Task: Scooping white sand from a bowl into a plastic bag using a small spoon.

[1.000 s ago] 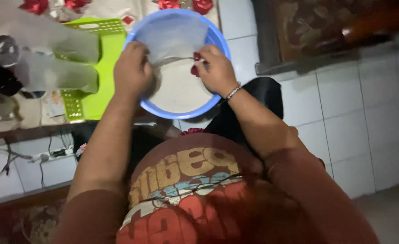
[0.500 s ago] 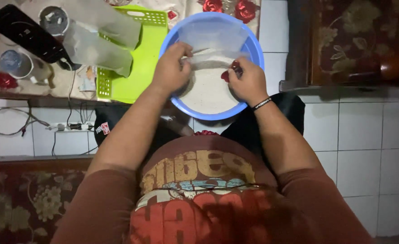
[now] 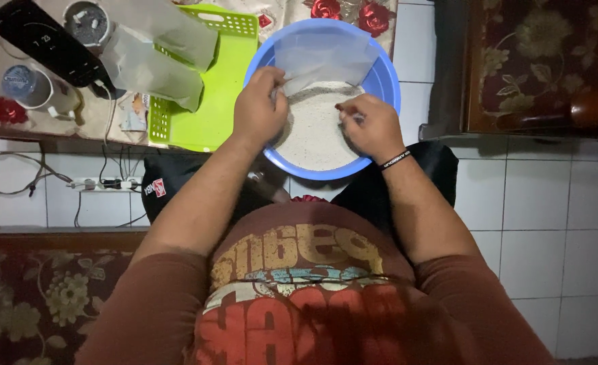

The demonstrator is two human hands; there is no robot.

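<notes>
Both hands sit inside the blue basin [image 3: 388,88], whose rim walls them in on every side, and the clear plastic bag [image 3: 326,57] stands up at its far side, blocking that way. To the left, along the low table's near edge, the green tray [image 3: 221,94], more clear bags [image 3: 153,57], a black device [image 3: 42,44] and cups [image 3: 32,88] crowd the surface. To the right, bare white floor tiles [image 3: 549,223] leave open room before the dark wooden furniture [image 3: 542,61].

both hands' fingertips [image 3: 277,86] hide behind the clear bag [image 3: 323,57]; their grip unclear.
</notes>
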